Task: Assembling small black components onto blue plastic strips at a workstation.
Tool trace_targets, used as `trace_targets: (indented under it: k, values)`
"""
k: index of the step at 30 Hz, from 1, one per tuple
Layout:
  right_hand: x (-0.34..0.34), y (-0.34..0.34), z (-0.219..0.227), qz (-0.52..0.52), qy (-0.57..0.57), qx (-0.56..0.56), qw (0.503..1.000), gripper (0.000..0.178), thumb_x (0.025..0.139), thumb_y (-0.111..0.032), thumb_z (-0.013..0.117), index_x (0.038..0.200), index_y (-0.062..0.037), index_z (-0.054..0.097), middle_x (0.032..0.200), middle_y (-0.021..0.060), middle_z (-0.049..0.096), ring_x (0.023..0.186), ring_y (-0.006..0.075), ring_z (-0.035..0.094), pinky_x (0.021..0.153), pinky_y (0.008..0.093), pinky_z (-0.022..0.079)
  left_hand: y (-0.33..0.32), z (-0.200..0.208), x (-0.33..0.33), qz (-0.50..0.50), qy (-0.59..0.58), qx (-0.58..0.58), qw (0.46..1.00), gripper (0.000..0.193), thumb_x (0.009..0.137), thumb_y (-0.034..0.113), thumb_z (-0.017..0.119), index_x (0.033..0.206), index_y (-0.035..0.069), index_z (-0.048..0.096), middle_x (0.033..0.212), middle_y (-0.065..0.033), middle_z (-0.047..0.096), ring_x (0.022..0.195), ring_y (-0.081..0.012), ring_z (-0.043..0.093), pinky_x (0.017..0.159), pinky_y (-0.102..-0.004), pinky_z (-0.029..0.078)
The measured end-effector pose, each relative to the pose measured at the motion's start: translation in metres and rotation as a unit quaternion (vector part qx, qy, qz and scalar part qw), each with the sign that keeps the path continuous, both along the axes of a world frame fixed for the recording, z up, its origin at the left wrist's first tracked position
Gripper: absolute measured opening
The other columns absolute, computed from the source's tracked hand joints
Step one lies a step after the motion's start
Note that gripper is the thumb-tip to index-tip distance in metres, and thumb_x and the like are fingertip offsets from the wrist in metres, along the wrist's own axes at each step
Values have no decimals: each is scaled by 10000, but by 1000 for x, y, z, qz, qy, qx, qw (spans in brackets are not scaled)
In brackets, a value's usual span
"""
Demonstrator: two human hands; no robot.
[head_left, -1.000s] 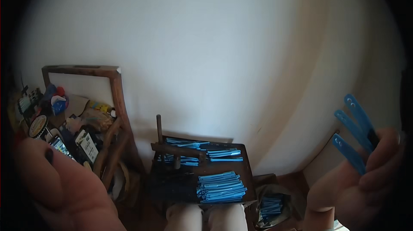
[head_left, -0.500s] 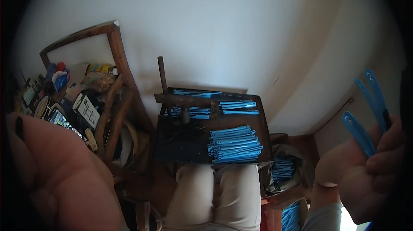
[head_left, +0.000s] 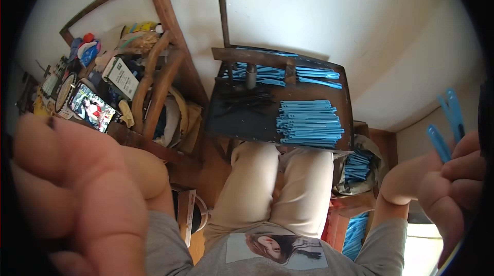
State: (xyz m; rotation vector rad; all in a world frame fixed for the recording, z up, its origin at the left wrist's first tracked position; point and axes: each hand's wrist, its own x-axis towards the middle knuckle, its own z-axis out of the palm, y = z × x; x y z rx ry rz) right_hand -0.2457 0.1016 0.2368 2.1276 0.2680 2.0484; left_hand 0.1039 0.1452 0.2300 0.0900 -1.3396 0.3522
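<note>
My left hand (head_left: 85, 188) is raised close at the left, fingers curled together. A tiny dark bit shows at its fingertips, too small to name. At the right edge my right hand (head_left: 458, 183) is closed around several blue plastic strips (head_left: 439, 143) with holes in their ends; a dark piece shows beside them. Between the hands, lower down, stands a small black table (head_left: 236, 129). A neat pile of blue strips (head_left: 310, 124) lies at its near right, with thin black pieces (head_left: 247, 102) to the left. More blue strips (head_left: 319, 75) lie along the back.
A wooden bar (head_left: 257, 56) with a metal cylinder (head_left: 250, 77) crosses the table's back; an upright rod (head_left: 223, 21) rises there. On the left, a wooden chair frame (head_left: 167, 13) stands by clutter and a lit phone (head_left: 95, 109). A bag (head_left: 373, 155) and box (head_left: 337, 229) hold blue strips.
The view has tipped downward, so the table appears higher and my grey shirt has come into sight. Both hands stay raised, the right still holding the blue strips.
</note>
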Motion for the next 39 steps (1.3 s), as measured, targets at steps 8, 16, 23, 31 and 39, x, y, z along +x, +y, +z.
trace_targets:
  k: [8,16,23,31,39]
  values:
    - [16,7,-119,-60,-50,291,954,691,825,-689,494,1140,-76,550,514,-35,338,430,58,266,437,238,201,1,-139,-60,115,129,282,944,766,824,710,507,1095,-5,477,638,9,457,548,-80,392,504,-236,295]
    - [16,13,-172,-104,109,598,788,282,978,-252,539,936,19,608,583,-70,425,500,4,326,459,194,217,-14,-197,-93,-74,113,580,803,288,1036,248,368,1118,-3,485,636,22,388,548,-43,313,506,-210,245]
    - [20,-18,-165,-148,239,595,753,232,920,-194,620,1026,1,688,676,-10,549,603,48,403,552,212,335,-62,-204,-105,-140,95,591,789,193,1011,90,440,1107,-38,549,732,0,481,634,-60,427,597,-200,375]
    - [43,-50,-163,-159,322,599,715,189,891,-60,609,1060,-1,670,867,130,691,705,156,605,681,260,471,-87,-217,-107,-144,121,585,789,114,980,29,465,1074,-22,503,833,-79,605,777,-136,613,746,-266,498]
    - [58,-83,-172,-142,356,504,774,281,810,64,622,1080,-3,663,876,151,687,758,202,671,697,284,491,-119,-221,-107,-51,96,513,852,72,959,-22,464,1030,-9,455,876,-131,672,836,-158,663,774,-281,505]
